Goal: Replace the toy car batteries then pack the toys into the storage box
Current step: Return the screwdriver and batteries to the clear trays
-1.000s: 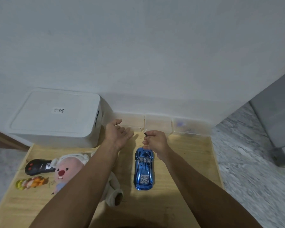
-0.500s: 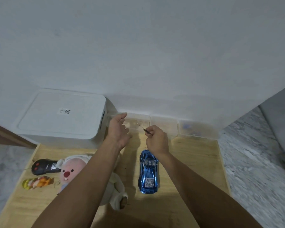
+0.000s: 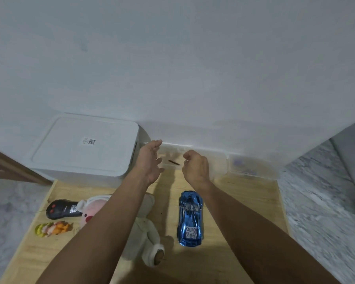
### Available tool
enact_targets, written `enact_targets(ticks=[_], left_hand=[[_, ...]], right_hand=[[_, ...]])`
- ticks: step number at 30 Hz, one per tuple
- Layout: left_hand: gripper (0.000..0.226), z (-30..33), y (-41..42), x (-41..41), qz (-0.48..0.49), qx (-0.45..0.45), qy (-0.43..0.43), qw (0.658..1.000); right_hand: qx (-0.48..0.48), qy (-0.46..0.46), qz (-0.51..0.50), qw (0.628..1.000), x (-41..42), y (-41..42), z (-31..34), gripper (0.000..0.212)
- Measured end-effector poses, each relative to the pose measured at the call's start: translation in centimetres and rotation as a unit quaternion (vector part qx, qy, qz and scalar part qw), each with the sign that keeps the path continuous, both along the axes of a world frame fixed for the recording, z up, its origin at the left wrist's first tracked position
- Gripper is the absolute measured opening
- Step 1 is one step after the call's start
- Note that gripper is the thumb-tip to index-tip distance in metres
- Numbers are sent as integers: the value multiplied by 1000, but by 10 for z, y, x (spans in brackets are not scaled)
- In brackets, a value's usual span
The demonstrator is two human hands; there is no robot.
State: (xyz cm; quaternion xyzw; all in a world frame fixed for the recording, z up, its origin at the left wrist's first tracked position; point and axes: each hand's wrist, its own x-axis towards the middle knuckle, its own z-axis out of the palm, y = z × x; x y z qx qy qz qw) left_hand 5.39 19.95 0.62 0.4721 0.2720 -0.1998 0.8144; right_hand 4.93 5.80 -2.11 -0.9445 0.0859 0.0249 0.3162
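A shiny blue toy car (image 3: 190,218) lies on the wooden table (image 3: 240,203), nose pointing away from me. My right hand (image 3: 196,167) hovers just beyond it, fingers loosely curled and holding nothing. A small dark screwdriver (image 3: 174,162) lies in the leftmost clear tray (image 3: 170,146) between my hands. My left hand (image 3: 150,162) is open, with its fingertips at that tray's left rim. The white lidded storage box (image 3: 84,148) stands shut at the back left. A black remote (image 3: 59,210), a pink plush (image 3: 92,210) and a small colourful toy (image 3: 51,229) lie at the left, the plush partly hidden by my left arm.
Two more clear trays (image 3: 218,163) (image 3: 252,168) line the wall to the right, and the far one holds small bluish items. Grey marble floor surrounds the table. A grey cabinet (image 3: 350,160) stands at the right edge.
My right hand held the screwdriver pinched in its fingers. It has let go, and the screwdriver now lies in the clear tray. Both hands have moved slightly toward the wall.
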Motion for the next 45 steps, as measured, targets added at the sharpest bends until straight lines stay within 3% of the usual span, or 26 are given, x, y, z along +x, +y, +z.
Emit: enact_targets(ticks=[6,9,11,13,18,22,33,36,38,41,43,45], left_hand=[[22,-10,0,-11,-11,232,-10,973],[2,-14,0,-18,-20,384,-101,918],[25,-20,-1,-21,-68,531,-156,830],[44,-28,1,-23,-113,613,-199,756],[71,-45,6,-25,-344,649,-159,660],[84,-50,7,-27,-412,631,-120,647],[82,-43,2,-29,-416,646,-113,630],[78,-41,-1,-24,-404,661,-136,617],[79,-41,-7,-21,-411,679,-165,585],[83,-41,-17,-18,-434,670,-192,570],[85,-40,-24,-15,-453,659,-209,562],[87,-40,-31,-11,-475,644,-218,558]], right_hand=[[-6,-11,-27,1000,-6,-9,-2,24],[-41,-39,-1,998,-7,-10,-3,18],[-56,-38,27,997,-6,-9,-2,19],[-71,-22,74,994,-5,-8,-3,25],[-145,41,180,972,-6,-4,-4,40],[-176,26,213,961,-11,-5,-8,42],[-163,43,233,958,-16,-10,-6,51],[-100,19,182,978,-17,-17,-8,53],[-64,-51,130,988,-18,-26,-11,47],[-58,-158,75,983,-21,-45,-16,35],[-88,-162,72,980,-22,-61,-16,34],[-127,-100,80,984,-23,-77,-15,41]])
